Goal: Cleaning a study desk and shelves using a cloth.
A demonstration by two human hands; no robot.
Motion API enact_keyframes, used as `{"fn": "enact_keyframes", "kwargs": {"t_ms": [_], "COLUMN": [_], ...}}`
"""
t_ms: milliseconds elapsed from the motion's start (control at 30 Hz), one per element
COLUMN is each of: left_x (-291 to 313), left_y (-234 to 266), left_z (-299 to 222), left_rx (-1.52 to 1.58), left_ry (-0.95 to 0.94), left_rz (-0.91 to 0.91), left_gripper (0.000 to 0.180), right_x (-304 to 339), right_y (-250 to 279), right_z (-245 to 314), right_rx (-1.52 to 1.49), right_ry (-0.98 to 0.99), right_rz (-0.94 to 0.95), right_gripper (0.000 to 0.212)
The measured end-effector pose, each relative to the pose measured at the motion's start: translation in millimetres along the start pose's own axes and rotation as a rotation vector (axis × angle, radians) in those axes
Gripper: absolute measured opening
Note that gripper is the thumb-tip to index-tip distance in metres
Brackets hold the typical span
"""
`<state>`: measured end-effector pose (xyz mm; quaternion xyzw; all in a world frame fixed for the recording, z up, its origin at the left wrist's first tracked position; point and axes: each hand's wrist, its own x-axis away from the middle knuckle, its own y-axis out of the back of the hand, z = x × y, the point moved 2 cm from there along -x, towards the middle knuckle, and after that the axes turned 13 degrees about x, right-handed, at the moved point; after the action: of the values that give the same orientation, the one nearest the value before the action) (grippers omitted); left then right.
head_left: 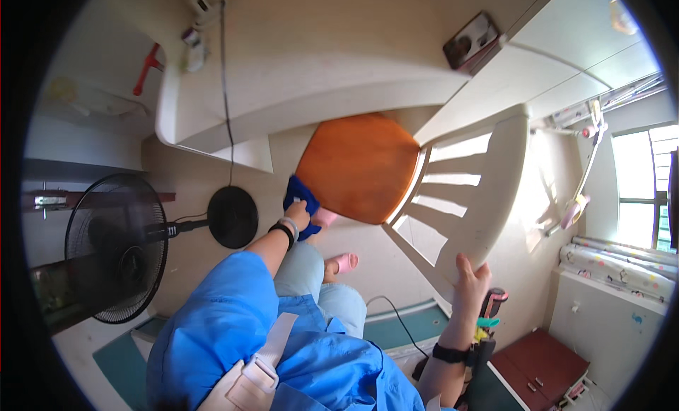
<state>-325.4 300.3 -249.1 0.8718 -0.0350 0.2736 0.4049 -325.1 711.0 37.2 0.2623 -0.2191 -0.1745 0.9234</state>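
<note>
A chair with a white slatted back (488, 192) and an orange-brown seat (361, 167) stands in front of me, its seat partly under the desk's edge. My right hand (470, 278) grips the near end of the chair's top rail, with the thumb over it. My left hand (297, 214) is closed on a dark blue cloth (303, 192), which is bunched at the seat's left front corner. How far the cloth touches the seat, I cannot tell.
A white desk (318, 64) stands ahead, bearing a phone-like device (472, 42). A black standing fan (117, 248) with a round base (233, 216) is on the left. A black cable hangs over the desk edge. Cabinets (608, 333) and a window are on the right.
</note>
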Motion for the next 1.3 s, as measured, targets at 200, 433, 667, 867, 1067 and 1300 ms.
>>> {"fn": "enact_keyframes", "kwargs": {"t_ms": [200, 433, 667, 867, 1067, 1300], "left_x": [59.2, 109.0, 126.7, 123.6, 166.1, 157.9], "left_y": [84.6, 143.3, 182.3, 193.2, 219.4, 242.8], "left_z": [-45.0, -77.7, -121.1, -135.6, -159.6, -171.9], "left_rx": [0.329, 0.734, 0.783, 0.852, 1.074, 0.906], "left_ry": [-0.236, -0.359, -0.485, -0.656, -0.549, -0.613], "left_rz": [0.083, -0.009, -0.028, -0.09, 0.106, 0.25], "left_gripper": [0.02, 0.019, 0.027, 0.016, 0.02, 0.026], "right_x": [15.5, 62.9, 82.5, 115.9, 109.7, 99.7], "right_y": [-3.6, -17.3, -8.4, 25.9, 68.1, 87.7], "right_z": [-11.0, -44.8, -49.5, -101.7, -183.9, -162.6], "right_rx": [-0.007, -0.134, -0.067, -0.216, 0.005, -0.162], "right_ry": [0.01, 0.031, -0.048, -0.068, -0.012, -0.021], "right_rz": [-0.062, -0.156, -0.199, -0.178, -0.274, -0.361], "right_gripper": [0.032, 0.034, 0.036, 0.037, 0.028, 0.026]}}
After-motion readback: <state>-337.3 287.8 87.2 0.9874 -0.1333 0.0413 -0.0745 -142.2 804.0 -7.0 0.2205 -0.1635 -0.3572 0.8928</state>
